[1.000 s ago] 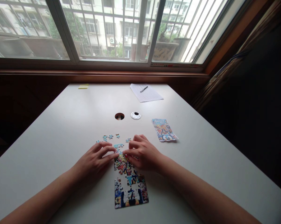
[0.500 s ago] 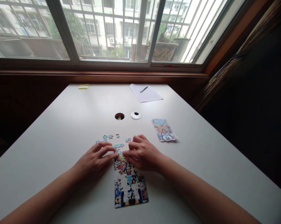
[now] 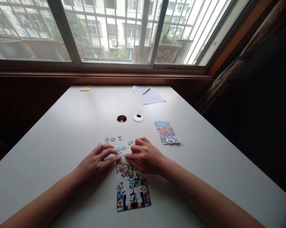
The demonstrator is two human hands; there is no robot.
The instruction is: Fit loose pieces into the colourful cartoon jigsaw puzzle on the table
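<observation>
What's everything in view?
puzzle: one, multicoloured, near front
loose pieces: several, bluish, beyond puzzle
card: one, multicoloured, mid-right
round cover: one, silvery, central
hole: one, dark, beside cover
paper: count unclear, white, far side
pen: one, dark, on paper
slip: one, yellow, far left
table: one, white, beneath
window: one, grey-framed, behind
plant pots: several, brown, outside
curtain: one, brown, far right
left hand: one, bare, at puzzle
right hand: one, bare, at puzzle

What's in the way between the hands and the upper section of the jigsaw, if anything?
Nothing visible. The left hand and right hand already have fingertips at the upper puzzle section. The loose pieces lie farther out, and the picture sheet lies off to the right.
</observation>
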